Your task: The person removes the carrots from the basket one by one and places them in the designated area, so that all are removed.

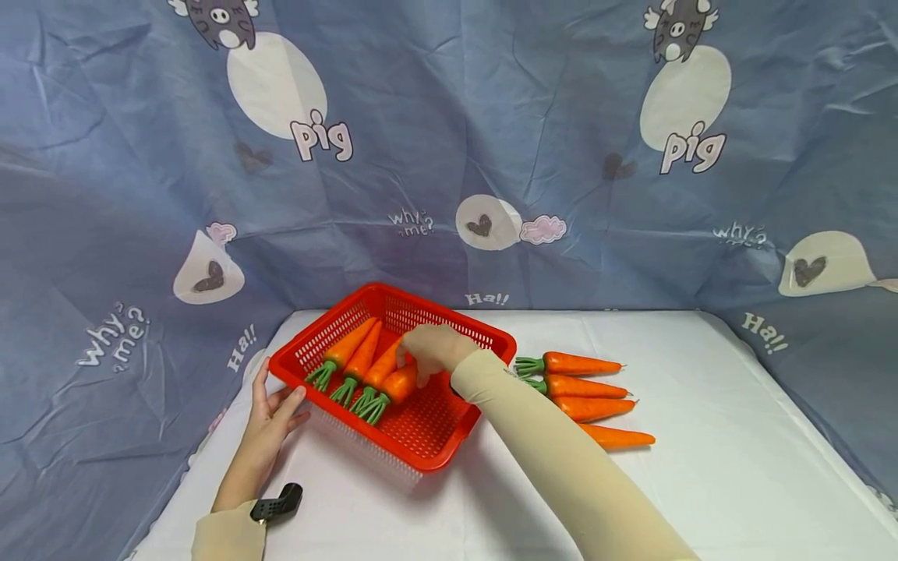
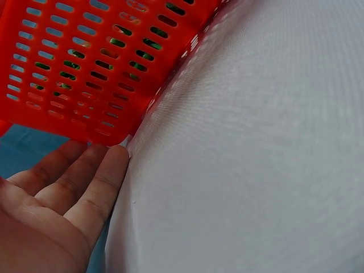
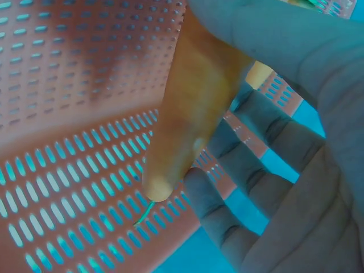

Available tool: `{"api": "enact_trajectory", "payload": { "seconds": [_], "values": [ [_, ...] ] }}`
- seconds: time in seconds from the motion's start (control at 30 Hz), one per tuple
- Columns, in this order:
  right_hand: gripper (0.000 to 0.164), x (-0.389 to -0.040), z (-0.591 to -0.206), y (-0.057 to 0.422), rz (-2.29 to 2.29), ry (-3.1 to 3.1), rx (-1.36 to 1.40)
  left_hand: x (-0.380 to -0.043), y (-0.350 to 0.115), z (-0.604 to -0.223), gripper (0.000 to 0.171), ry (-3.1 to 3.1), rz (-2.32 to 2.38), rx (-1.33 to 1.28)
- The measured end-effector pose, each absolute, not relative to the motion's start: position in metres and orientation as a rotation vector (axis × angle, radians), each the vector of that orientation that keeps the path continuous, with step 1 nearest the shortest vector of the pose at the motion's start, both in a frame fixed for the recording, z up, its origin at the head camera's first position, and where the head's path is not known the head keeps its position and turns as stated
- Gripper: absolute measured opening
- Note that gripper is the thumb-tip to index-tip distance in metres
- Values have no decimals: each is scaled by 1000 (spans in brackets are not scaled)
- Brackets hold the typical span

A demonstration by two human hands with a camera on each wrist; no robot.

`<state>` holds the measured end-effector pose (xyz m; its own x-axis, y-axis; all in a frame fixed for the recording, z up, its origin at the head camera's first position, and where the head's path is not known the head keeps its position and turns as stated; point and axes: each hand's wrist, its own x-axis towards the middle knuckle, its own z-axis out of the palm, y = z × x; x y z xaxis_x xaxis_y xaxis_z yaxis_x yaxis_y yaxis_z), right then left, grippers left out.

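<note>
My right hand [image 1: 438, 348] reaches down into a red plastic basket [image 1: 459, 446] and grips a carrot [image 1: 400, 383] between thumb and fingers. In the right wrist view the carrot [image 3: 190, 108] slants down over the slotted wall, its narrow tip free. Beside it in the basket several more carrots [image 1: 361, 354] lie in a row, green stems toward the front rim. My left hand [image 1: 270, 417] is at the basket's left corner, thumb along the front side. Seen from the left wrist, its fingers [image 2: 94, 193] are nearly straight, their tips against the basket's corner [image 2: 111, 133].
Right of the basket, several carrots [image 1: 589, 409] lie in a row on the white tablecloth [image 1: 730, 467], tips pointing right; my right sleeve [image 1: 561, 460] covers part of them. A blue printed curtain [image 1: 561, 280] hangs behind and at the sides of the table.
</note>
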<state>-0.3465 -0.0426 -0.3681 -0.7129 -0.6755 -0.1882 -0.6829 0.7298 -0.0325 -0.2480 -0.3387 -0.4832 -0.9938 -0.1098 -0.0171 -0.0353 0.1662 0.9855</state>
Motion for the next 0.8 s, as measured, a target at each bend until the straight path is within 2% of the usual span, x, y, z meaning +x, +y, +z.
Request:
{"api": "enact_trajectory", "payload": {
  "seconds": [0.8],
  "values": [
    [41,-360,-335,-8,-157,2700,-1078,-248,-339,-485,94,-2334,-1979,123]
  ]
}}
